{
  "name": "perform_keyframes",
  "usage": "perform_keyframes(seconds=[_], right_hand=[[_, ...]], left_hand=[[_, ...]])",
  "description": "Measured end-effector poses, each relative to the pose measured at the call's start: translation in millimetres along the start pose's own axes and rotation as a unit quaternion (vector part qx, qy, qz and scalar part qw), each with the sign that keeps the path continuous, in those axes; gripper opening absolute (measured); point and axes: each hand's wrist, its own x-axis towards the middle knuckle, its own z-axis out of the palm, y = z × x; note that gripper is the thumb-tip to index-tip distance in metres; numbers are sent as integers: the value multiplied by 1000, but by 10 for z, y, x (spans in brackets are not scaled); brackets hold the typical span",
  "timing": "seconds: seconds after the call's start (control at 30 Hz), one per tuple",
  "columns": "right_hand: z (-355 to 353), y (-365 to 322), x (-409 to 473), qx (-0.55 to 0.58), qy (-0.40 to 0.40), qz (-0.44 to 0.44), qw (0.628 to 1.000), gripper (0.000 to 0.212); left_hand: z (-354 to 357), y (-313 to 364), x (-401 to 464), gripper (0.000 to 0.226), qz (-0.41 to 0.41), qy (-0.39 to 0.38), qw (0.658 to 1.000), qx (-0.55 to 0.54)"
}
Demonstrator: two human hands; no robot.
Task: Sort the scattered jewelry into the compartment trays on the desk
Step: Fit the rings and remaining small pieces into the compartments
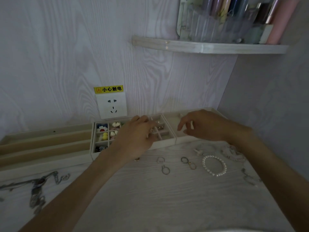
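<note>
Left hand (133, 138) is laid over the gridded compartment tray (165, 142), fingers bent down into its cells; whether anything is pinched cannot be told. Right hand (203, 125) is held above the right tray (184, 139), fingers loosely curled, nothing gripped. Long-slot tray (45, 144) is set to the left against the wall. Rings (165, 169), a pearl bracelet (214, 165) and chains (38, 186) are scattered on the worktop (142, 198); open room is left near the front edge.
</note>
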Motion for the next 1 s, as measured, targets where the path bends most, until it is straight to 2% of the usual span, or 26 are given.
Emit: perform_keyframes(seconds=[0.13, 0.27, 0.4, 0.53, 0.63, 0.73, 0.83, 1.0], right_hand=[[118, -12, -376, -31, -32, 0, 999, 11], [326, -71, -564, -50, -36, 23, 998, 30], [570, -204, -610, -48, 41, -46, 997, 34], [745, -347, -589, -58, 48, -89, 993, 44], [858, -498, -493, -46, 39, -110, 992, 49], [959, -671, -335, -38, 37, -120, 991, 49], [1053, -800, -178, -38, 70, -124, 989, 46], [1130, -940, 8, -47, 133, -101, 985, 28]], left_hand=[[-53, 34, -410, 37, -19, 22, 996, -81], [-25, 57, -697, 34, -41, -3, 994, -101], [16, 22, -839, 38, -61, -18, 996, -64], [22, -90, -979, 43, -93, 18, 995, -18], [8, -193, -1081, 47, -109, 13, 994, 0], [-101, -262, -1201, 46, -146, 27, 989, -21], [-226, -360, -1355, 42, -182, 50, 981, -34], [-318, -549, -1545, 39, -222, -16, 971, -85]])
